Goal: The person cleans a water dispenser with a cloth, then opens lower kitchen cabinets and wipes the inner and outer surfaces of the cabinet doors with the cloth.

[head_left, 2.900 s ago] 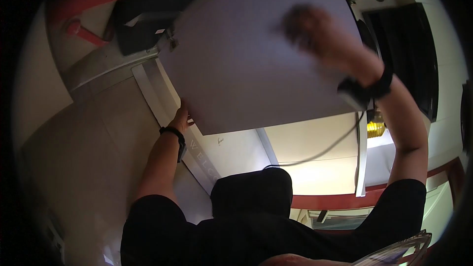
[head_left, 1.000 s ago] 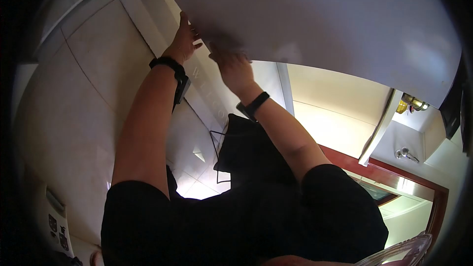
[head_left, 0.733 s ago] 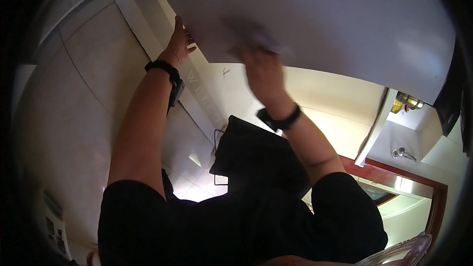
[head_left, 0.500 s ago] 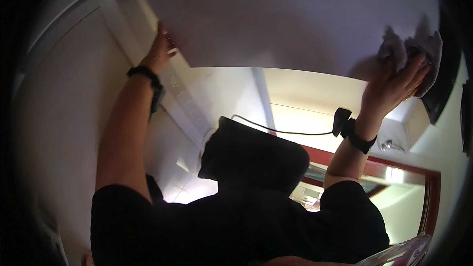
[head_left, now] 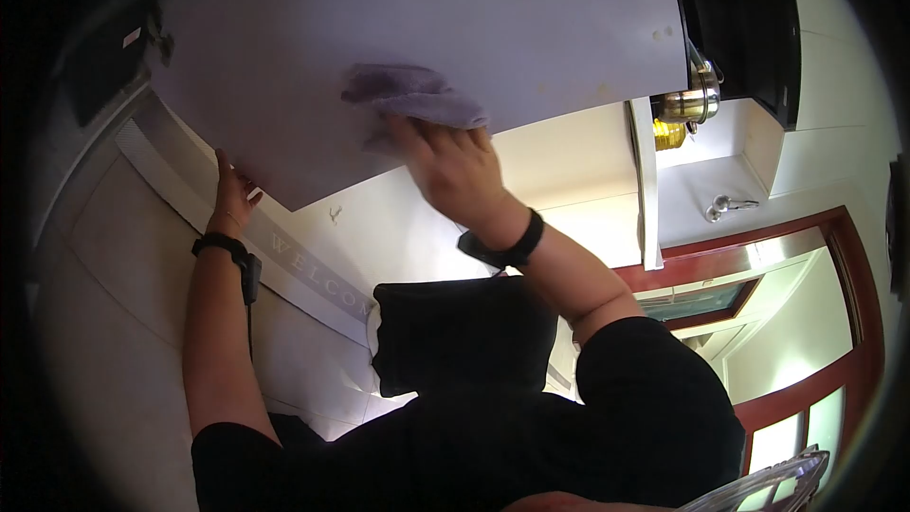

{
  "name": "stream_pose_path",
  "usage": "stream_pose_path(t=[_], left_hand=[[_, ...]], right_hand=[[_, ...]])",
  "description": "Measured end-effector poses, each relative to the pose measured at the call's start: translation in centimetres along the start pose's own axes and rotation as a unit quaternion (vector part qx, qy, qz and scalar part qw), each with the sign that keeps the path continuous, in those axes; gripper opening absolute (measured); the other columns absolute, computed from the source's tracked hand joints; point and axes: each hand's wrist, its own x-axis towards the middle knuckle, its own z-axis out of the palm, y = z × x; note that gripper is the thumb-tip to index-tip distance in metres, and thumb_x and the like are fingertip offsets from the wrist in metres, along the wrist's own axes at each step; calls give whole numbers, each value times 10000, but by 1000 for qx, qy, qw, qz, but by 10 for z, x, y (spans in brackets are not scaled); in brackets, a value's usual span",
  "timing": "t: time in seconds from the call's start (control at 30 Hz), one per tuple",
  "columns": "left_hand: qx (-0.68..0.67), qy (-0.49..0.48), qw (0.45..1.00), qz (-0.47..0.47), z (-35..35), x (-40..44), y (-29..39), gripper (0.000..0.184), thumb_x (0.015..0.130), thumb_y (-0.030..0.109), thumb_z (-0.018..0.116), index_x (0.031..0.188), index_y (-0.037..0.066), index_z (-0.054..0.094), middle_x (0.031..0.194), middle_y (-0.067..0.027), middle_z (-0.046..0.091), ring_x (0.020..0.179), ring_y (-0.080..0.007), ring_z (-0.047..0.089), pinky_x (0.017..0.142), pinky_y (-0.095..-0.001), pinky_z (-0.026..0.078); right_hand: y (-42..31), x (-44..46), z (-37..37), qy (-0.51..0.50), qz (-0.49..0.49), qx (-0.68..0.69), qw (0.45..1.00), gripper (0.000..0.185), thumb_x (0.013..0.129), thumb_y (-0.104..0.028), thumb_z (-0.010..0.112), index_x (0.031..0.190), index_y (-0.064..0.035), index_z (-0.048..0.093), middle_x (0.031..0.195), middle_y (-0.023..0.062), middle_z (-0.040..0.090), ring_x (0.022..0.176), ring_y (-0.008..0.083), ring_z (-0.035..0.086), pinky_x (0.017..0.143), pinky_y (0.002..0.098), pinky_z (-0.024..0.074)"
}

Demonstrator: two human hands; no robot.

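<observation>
A broad pale door panel (head_left: 531, 19) fills the upper part of the view. At its lower left corner my left hand (head_left: 232, 197) grips the edge, its fingers partly hidden. My right hand (head_left: 457, 175) holds a greyish-purple cloth (head_left: 417, 93) against the panel's face, near the lower edge. The cloth is bunched, with its folds spreading beyond the fingertips. Small yellowish marks show on the panel towards the right. Each wrist wears a black band.
Behind the panel at right are a shiny metal pot (head_left: 697, 100), a yellow container (head_left: 669, 136) and a metal fitting (head_left: 730, 207). A red-framed door (head_left: 839, 256) stands at lower right. "WELCO" lettering marks a strip (head_left: 308, 261) at left.
My right hand has carried the cloth leftwards across the panel from its right end. The view has shifted, and the pot now shows. My left hand stays at the panel's edge.
</observation>
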Motion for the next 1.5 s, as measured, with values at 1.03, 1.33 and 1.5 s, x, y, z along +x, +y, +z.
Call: stream_pose_path(t=[1.03, 1.33, 1.5], left_hand=[[47, -3, 997, 57, 13, -5, -5, 955, 750, 776, 286, 1413, 103, 146, 1409, -81, 269, 1255, -236, 297, 1036, -388, 204], [65, -3, 996, 56, 12, -10, -4, 926, 773, 758, 242, 1414, 98, 133, 1428, -93, 237, 1296, -260, 248, 1050, -402, 182], [79, 30, 995, 55, 19, -8, -4, 945, 754, 768, 281, 1414, 105, 151, 1422, -84, 249, 1278, -255, 269, 1031, -396, 199]], right_hand=[[142, 78, -191, -101, 292, 143, 940, 405, 736, -274, 676, 989, 22, 565, 794, 55, 597, 672, 112, 579, 621, 236, 475], [150, 64, -204, -152, 351, 411, 827, 424, 739, -90, 638, 1132, -1, 505, 860, 54, 550, 755, 106, 541, 677, 217, 457], [156, 78, -186, -155, 263, 351, 885, 315, 751, -225, 642, 978, -11, 603, 776, 58, 614, 688, 151, 596, 611, 256, 462]])
